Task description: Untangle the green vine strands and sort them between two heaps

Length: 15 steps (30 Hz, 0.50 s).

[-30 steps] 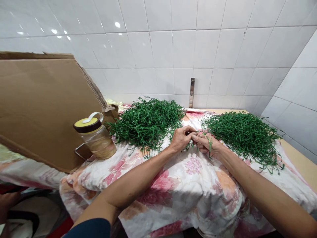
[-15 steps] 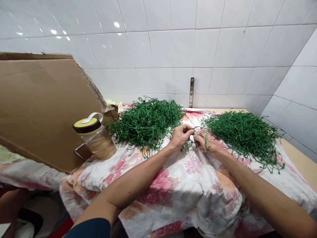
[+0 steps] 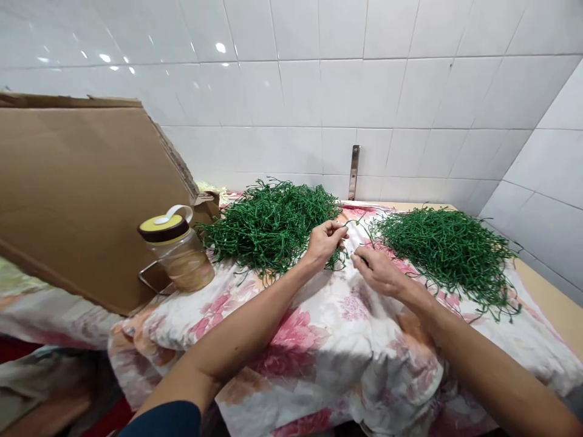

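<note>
Between two heaps of green stems, my left hand (image 3: 324, 243) pinches a thin green stem (image 3: 363, 226), which arches off to the right. My right hand (image 3: 377, 268) is closed just below and to the right, its fingertips near the stem's side; what they hold, if anything, is too small to tell. The left heap (image 3: 273, 224) lies beyond my left hand, and the right heap (image 3: 449, 252) spreads past my right hand. Both rest on a floral cloth (image 3: 355, 340).
A lidded bottle of brownish liquid (image 3: 184, 267) stands left of the heaps, before a large cardboard box (image 3: 86, 194). A tiled wall with a metal strip (image 3: 354, 173) rises behind. Part of another person (image 3: 59, 400) shows at lower left.
My hands have moved slightly apart, the left one leftward and up. The stem that hung over my right hand now arches above it from my left fingertips.
</note>
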{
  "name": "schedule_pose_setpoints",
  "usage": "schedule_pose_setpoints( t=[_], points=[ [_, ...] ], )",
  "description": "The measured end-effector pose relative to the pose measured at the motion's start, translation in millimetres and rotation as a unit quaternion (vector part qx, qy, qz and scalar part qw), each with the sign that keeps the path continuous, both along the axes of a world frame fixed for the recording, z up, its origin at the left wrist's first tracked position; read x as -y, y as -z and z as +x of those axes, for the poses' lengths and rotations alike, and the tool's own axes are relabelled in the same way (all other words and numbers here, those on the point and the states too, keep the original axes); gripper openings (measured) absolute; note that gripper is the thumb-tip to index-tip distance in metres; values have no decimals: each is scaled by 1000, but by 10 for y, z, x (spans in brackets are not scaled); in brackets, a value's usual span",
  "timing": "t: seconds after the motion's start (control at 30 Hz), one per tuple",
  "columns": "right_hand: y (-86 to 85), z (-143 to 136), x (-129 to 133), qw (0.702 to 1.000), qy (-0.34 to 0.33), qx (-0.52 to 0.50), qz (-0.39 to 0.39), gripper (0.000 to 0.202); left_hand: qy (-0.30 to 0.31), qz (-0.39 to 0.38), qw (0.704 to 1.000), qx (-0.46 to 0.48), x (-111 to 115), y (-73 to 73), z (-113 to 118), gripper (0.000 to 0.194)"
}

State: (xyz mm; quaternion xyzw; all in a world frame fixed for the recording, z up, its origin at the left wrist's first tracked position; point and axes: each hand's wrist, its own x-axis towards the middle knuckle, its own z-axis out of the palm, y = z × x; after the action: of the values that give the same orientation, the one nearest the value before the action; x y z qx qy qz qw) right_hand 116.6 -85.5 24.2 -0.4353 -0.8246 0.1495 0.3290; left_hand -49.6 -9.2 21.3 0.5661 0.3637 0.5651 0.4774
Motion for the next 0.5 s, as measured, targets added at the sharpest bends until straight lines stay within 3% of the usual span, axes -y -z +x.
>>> schedule_pose_setpoints(
  t=[0.13, 0.27, 0.33, 0.4, 0.5],
  points=[
    [-213, 423, -136, 986, 150, -67, 23, 33, -12, -18, 999, 32, 22, -54, -3, 38],
    [-451, 836, -231, 947, 290, -98, 99, 33, -12, -36, 999, 29, 13, -42, 3, 44],
    [-520, 1001, -282, 932, 332, -130, 70, 36, 0, -35, 999, 1, 41, -37, 25, 45],
    [-561, 1135, -315, 921, 349, -169, 44, 56, 19, -41, 999, -21, 90, -41, 55, 44],
    [-594, 1265, -303, 909, 377, -164, 70, 71, 51, -66, 996, -17, 170, -61, 91, 40]
  ],
)
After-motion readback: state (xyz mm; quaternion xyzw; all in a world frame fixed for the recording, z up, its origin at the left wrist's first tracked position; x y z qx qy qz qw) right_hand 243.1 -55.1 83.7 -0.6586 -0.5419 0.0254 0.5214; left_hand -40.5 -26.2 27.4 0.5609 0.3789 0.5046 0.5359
